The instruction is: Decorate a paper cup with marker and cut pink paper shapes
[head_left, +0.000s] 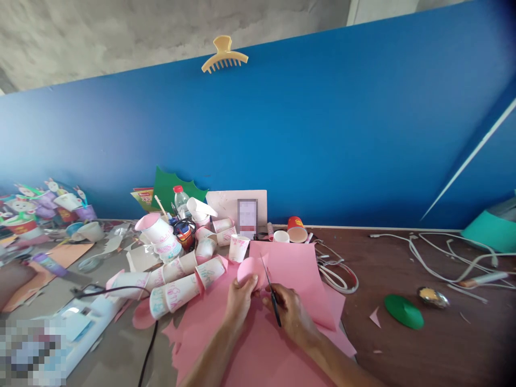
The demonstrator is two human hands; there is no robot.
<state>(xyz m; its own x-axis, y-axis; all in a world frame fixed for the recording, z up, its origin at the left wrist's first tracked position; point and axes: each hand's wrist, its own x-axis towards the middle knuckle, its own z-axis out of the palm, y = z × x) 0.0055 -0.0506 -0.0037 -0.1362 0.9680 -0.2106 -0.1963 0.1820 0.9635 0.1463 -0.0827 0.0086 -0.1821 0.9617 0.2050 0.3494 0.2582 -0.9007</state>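
Observation:
Between thumb and fingers, my left hand (241,297) grips a piece of pink paper (246,269) with a rounded edge. My right hand (291,310) is closed around dark-handled scissors (275,305), whose blades point up and away beside the paper's right edge. Whether the blades touch the paper I cannot tell. Beneath both hands lie large pink sheets (292,262). Just beyond my left hand stands a white paper cup (239,248) with pink print, and stacked paper cups (177,293) lie on their sides to the left.
A dark cable (151,344) runs down the left side near a white power strip (91,328). On the right are a green paper disc (404,312), a foil-wrapped item (432,297) and white cables (419,255). A blue partition (322,134) stands behind the table, with a yellow hair claw (224,55) on it.

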